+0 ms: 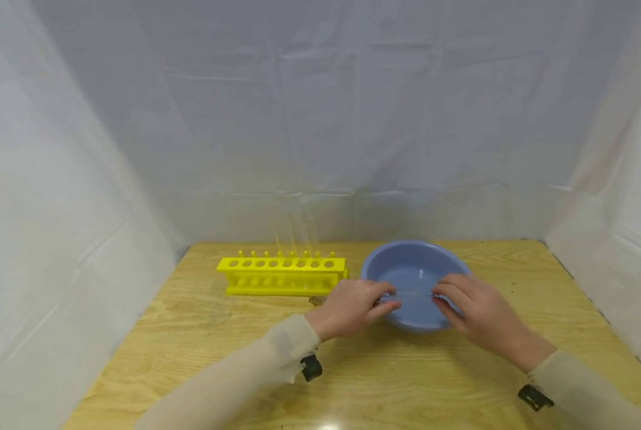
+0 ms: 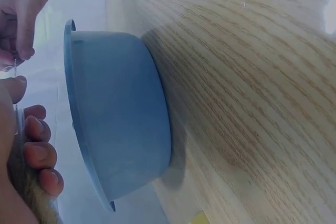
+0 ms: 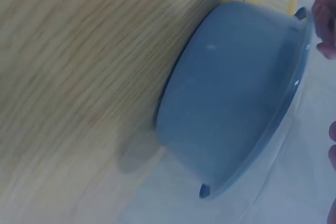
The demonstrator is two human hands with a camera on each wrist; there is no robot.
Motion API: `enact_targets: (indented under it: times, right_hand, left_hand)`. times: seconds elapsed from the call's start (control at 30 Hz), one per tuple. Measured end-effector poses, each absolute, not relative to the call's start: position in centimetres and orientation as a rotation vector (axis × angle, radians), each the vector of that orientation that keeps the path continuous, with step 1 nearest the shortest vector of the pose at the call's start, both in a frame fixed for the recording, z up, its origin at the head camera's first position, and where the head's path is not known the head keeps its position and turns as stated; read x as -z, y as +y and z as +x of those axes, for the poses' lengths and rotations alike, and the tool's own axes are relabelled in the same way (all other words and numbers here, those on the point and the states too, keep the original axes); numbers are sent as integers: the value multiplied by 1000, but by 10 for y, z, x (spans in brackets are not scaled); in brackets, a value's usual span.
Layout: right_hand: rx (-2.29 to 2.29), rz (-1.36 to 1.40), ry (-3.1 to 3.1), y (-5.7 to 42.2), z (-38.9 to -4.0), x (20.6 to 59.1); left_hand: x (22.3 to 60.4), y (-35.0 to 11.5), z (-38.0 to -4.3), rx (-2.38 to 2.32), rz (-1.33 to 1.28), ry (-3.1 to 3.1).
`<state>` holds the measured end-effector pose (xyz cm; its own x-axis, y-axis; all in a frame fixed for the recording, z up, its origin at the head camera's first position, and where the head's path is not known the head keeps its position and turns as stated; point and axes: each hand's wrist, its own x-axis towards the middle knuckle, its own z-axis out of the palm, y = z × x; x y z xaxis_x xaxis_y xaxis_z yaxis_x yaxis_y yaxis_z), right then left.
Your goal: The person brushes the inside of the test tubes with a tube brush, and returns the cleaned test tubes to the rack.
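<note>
Over the blue basin (image 1: pixel 414 248), my left hand (image 1: pixel 353 304) grips a clear test tube (image 1: pixel 404 294), its fingers curled round it. A test tube brush runs along the tube; its tan bristles (image 2: pixel 35 198) show below the left fingers in the left wrist view. Their brownish end sticks out left of that hand in the head view. My right hand (image 1: pixel 476 307) pinches the brush's thin twisted wire (image 2: pixel 16 66) between thumb and fingers. Only some fingertips of the right hand show at the edge of the right wrist view.
Left of the basin stands a yellow test tube rack (image 1: pixel 283 263) with a row of holes and pegs. Several clear test tubes (image 1: pixel 295 233) rise at its back. White sheeting (image 1: pixel 320 119) surrounds the wooden table (image 1: pixel 218 346) at the back and sides.
</note>
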<state>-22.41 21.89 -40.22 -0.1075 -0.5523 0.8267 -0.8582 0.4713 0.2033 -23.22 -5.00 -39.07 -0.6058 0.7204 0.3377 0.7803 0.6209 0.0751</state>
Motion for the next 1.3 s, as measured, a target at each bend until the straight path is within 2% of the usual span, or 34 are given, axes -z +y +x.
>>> enact_targets:
  times: [0.4,0.6,0.8,1.03,1.13,1.3]
  right_hand:
    - [-232,1314,-1633,220,-223,400]
    - [-355,1304,-1768,220,-221,402]
    - [-914,1236,-2218,222,-211,399]
    - [-1661,886,-2633,226,-211,388]
    - [-1875,745,-2721,229,-215,385]
    - [-2153,698,-2687,232,-220,384]
  left_hand:
    - [391,-49,-231,284,-1215,-2590]
    - [394,-49,-231,172,-1199,-2537]
    - [397,-52,-230,115,-1206,-2440]
    - [401,-50,-231,54,-1220,-2318]
    - [401,-47,-231,34,-1218,-2282]
    - [400,-44,-230,0,-1214,-2290]
